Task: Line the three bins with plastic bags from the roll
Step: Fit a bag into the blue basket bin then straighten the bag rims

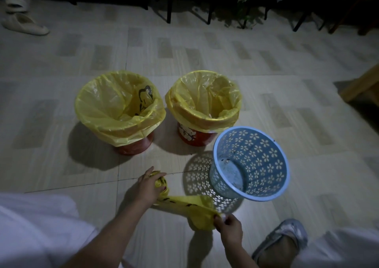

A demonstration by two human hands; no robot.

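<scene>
- Bins: two red bins (134, 146) (193, 136) are standing side by side on the tiled floor (61, 165), each already wearing a yellow liner (114, 103) (205, 97); the blue perforated basket (251, 163), probably light, is tilting unlined just beside the hands.
- Yellow bag (184, 203) is stretching between the hands, thin, limp and likely slippery, so best pinched at its edge.
- Roll (161, 182) is sitting under the left hand (146, 186), fingers curled over it.
- Right hand (229, 226) is pinching the bag's free end.

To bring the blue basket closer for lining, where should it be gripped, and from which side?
Probably the near rim of the blue basket, from the person's side. It tilts toward them, so its open mouth and that edge face the right hand; a thumb can hook inside.
</scene>
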